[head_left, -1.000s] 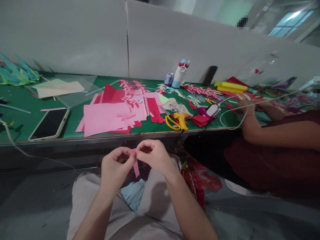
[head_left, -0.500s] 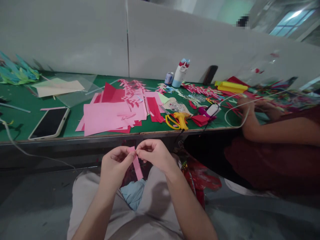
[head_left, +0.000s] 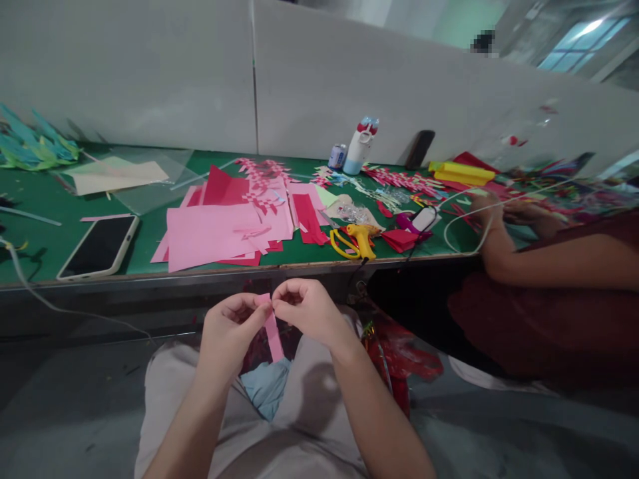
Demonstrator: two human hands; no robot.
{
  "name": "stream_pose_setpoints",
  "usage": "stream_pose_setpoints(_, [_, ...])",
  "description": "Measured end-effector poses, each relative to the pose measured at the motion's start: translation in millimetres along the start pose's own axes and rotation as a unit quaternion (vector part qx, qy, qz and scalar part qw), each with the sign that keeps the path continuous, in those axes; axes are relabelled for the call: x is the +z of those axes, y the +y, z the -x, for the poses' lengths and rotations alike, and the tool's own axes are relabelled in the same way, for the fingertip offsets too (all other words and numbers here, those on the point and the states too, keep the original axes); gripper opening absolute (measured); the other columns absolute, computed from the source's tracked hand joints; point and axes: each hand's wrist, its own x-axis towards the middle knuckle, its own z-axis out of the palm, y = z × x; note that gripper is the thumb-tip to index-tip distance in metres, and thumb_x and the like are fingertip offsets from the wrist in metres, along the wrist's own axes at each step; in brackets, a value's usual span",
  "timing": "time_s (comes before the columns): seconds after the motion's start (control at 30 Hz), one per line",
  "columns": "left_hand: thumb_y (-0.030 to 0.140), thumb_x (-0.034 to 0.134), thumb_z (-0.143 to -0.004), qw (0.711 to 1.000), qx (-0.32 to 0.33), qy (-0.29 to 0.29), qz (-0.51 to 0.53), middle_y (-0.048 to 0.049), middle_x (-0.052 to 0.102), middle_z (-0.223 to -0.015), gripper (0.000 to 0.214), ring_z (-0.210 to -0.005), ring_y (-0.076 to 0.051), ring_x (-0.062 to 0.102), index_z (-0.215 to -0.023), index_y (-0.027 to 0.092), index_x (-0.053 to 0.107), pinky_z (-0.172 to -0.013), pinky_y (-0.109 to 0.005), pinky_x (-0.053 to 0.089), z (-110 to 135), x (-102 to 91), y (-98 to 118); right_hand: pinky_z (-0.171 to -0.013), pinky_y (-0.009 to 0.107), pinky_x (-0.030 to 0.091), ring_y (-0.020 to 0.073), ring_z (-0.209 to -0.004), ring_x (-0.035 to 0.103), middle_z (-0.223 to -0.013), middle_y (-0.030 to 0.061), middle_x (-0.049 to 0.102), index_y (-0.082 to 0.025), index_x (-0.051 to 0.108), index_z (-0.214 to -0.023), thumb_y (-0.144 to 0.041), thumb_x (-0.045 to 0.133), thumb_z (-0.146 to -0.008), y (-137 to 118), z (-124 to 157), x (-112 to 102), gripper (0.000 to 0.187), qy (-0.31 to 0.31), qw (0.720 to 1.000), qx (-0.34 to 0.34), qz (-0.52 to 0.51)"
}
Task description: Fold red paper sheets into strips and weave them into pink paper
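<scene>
A narrow pink paper strip [head_left: 273,336] hangs down between my two hands, above my lap and in front of the table edge. My left hand [head_left: 232,332] pinches its top end from the left, fingers closed. My right hand [head_left: 307,309] pinches the same end from the right, fingertips meeting those of the left. Both hands sit just below the green table [head_left: 44,246], in front of a pile of pink and red paper sheets [head_left: 219,229].
On the table lie a phone [head_left: 100,246], yellow scissors [head_left: 342,245], a yellow glue gun [head_left: 363,238], a can [head_left: 337,157] and a white bottle [head_left: 360,148]. A person in dark red [head_left: 549,293] works at the right with a white cable. A red bag [head_left: 399,359] sits by my knee.
The pink strip has shifted slightly, swinging a little between my fingers. My hands stay in nearly the same place. The neighbour's hands moved a little on the table.
</scene>
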Motion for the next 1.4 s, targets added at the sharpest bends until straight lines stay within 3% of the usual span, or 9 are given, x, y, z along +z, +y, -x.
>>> stream_pose_setpoints(0.27, [0.032, 0.079, -0.062, 1.000, -0.018, 0.008, 0.006, 0.0015, 0.060, -0.059, 0.022, -0.054, -0.007, 0.049, -0.065, 0.014, 0.067, -0.051, -0.017, 0.039, -2, -3.2, 7, -0.057, 0.020, 0.038, 0.0089, -0.058, 0.050, -0.063, -0.0022, 0.058, -0.016, 0.062, -0.069, -0.021, 0.052, -0.072, 8, 4, -8, 0.011, 0.014, 0.998, -0.013, 0.067])
stream_pose_setpoints(0.47, [0.037, 0.078, -0.061, 0.996, -0.040, -0.053, -0.057, -0.0002, 0.061, -0.061, 0.027, -0.056, -0.010, 0.054, -0.064, 0.013, 0.066, -0.055, -0.020, 0.045, -7, -13.7, 8, -0.060, 0.025, 0.037, 0.0126, -0.060, 0.056, -0.065, 0.0023, 0.066, -0.017, 0.069, -0.070, -0.036, 0.054, -0.083, 23, 1, -16, 0.028, 0.061, 0.973, -0.014, 0.222])
stream_pose_setpoints(0.6, [0.038, 0.080, -0.060, 0.996, -0.045, -0.056, -0.052, 0.0003, 0.061, -0.061, 0.029, -0.055, -0.009, 0.054, -0.066, 0.013, 0.065, -0.055, -0.020, 0.046, -6, -14.1, 2, -0.061, 0.023, 0.040, 0.0124, -0.062, 0.058, -0.070, 0.0007, 0.068, -0.018, 0.066, -0.073, -0.031, 0.067, -0.073, 35, -4, -12, 0.012, 0.090, 0.974, -0.011, 0.206])
stream_pose_setpoints(0.77, [0.039, 0.079, -0.061, 0.996, -0.046, -0.059, -0.052, -0.0003, 0.062, -0.063, 0.030, -0.055, -0.010, 0.055, -0.068, 0.013, 0.066, -0.056, -0.021, 0.047, 0, -12.8, 0, -0.065, 0.025, 0.041, 0.0136, -0.066, 0.059, -0.073, 0.0019, 0.069, -0.019, 0.065, -0.074, -0.033, 0.063, -0.078, 46, -4, -9, 0.015, 0.100, 0.967, -0.018, 0.232])
stream_pose_setpoints(0.87, [0.039, 0.079, -0.062, 0.996, -0.045, -0.056, -0.053, -0.0005, 0.062, -0.064, 0.030, -0.055, -0.010, 0.055, -0.069, 0.013, 0.066, -0.056, -0.021, 0.047, 5, -11.0, 4, -0.067, 0.024, 0.044, 0.0132, -0.069, 0.061, -0.079, 0.0029, 0.070, -0.018, 0.066, -0.086, -0.031, 0.063, -0.078, 46, 2, -8, 0.016, 0.068, 0.982, -0.016, 0.174])
stream_pose_setpoints(0.97, [0.041, 0.078, -0.062, 0.997, -0.028, -0.047, -0.053, -0.0002, 0.062, -0.066, 0.031, -0.057, -0.009, 0.055, -0.071, 0.014, 0.066, -0.057, -0.020, 0.047, 11, -6.8, 9, -0.066, 0.024, 0.046, 0.0136, -0.072, 0.062, -0.082, 0.0053, 0.070, -0.015, 0.067, -0.092, -0.041, 0.051, -0.088, 43, 9, -4, 0.031, -0.027, 0.996, -0.035, 0.081])
stream_pose_setpoints(1.03, [0.043, 0.078, -0.063, 0.998, -0.010, -0.034, -0.054, -0.0003, 0.062, -0.067, 0.032, -0.059, -0.010, 0.055, -0.072, 0.014, 0.066, -0.056, -0.020, 0.046, 14, -2.5, 14, -0.065, 0.024, 0.046, 0.0137, -0.070, 0.062, -0.080, 0.0051, 0.070, -0.014, 0.068, -0.090, -0.043, 0.053, -0.086, 40, 14, -2, 0.033, -0.068, 0.996, -0.046, 0.044])
stream_pose_setpoints(1.2, [0.045, 0.078, -0.061, 0.999, -0.003, -0.032, -0.040, -0.0002, 0.061, -0.065, 0.036, -0.056, -0.009, 0.053, -0.071, 0.014, 0.065, -0.053, -0.020, 0.045, 16, 4.7, 26, -0.064, 0.023, 0.046, 0.0124, -0.066, 0.061, -0.075, 0.0031, 0.069, -0.014, 0.066, -0.080, -0.032, 0.059, -0.082, 34, 19, 0, 0.019, -0.058, 0.996, -0.051, 0.050])
stream_pose_setpoints(1.4, [0.049, 0.076, -0.063, 0.992, 0.022, -0.040, -0.117, -0.0012, 0.061, -0.059, 0.036, -0.054, -0.011, 0.052, -0.070, 0.014, 0.069, -0.052, -0.021, 0.040, 3, -5.4, 35, -0.061, 0.022, 0.043, 0.0113, -0.060, 0.059, -0.069, 0.0018, 0.068, -0.015, 0.066, -0.077, -0.031, 0.057, -0.084, 21, 17, -7, 0.020, -0.050, 0.992, -0.047, 0.106])
